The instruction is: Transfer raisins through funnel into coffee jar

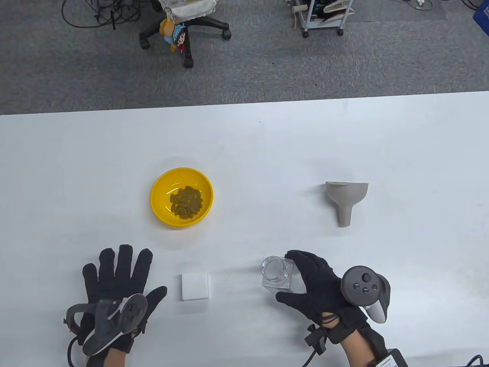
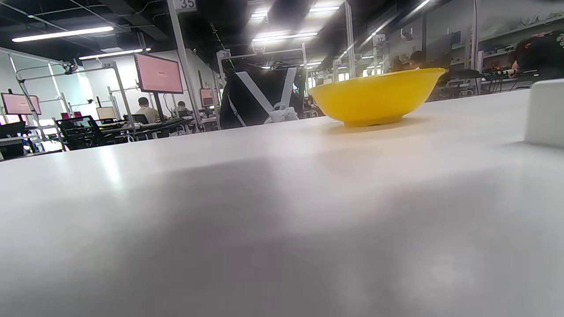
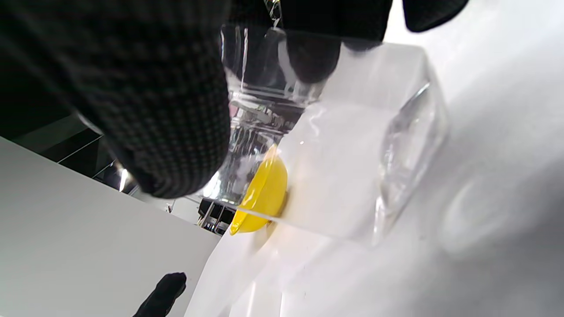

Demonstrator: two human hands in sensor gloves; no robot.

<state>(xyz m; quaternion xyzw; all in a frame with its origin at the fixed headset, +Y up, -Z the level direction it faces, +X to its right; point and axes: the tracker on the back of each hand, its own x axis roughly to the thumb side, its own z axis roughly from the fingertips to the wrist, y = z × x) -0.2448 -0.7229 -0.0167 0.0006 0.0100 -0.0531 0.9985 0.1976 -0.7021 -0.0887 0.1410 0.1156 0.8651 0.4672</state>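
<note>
Raisins [image 1: 186, 202] sit in a pile in the yellow bowl [image 1: 160, 191], mid-table, left of centre. Going big to small: white table [image 1: 244, 145] w/ bowl; grey funnel [image 1: 347, 198] lying on its side well off to the right, spout toward me; my left hand [image 1: 114, 283] flat on the table near the front edge, palm down, fingers spread and straight, holding nothing; my right hand [image 1: 317, 286] wrapped round the clear coffee jar [image 1: 276, 272], thumb one side, fingers the other, jar mouth open. Small white square lid [image 1: 195, 286] lies btwn my hands. Right wrist view shows the jar's square glass body [image 3: 352, 145] under my fingertips [image 3: 308, 57]; left wrist view shows only the bowl's side [image 2: 374, 99] and the lid's edge [image 2: 546, 112].
</note>
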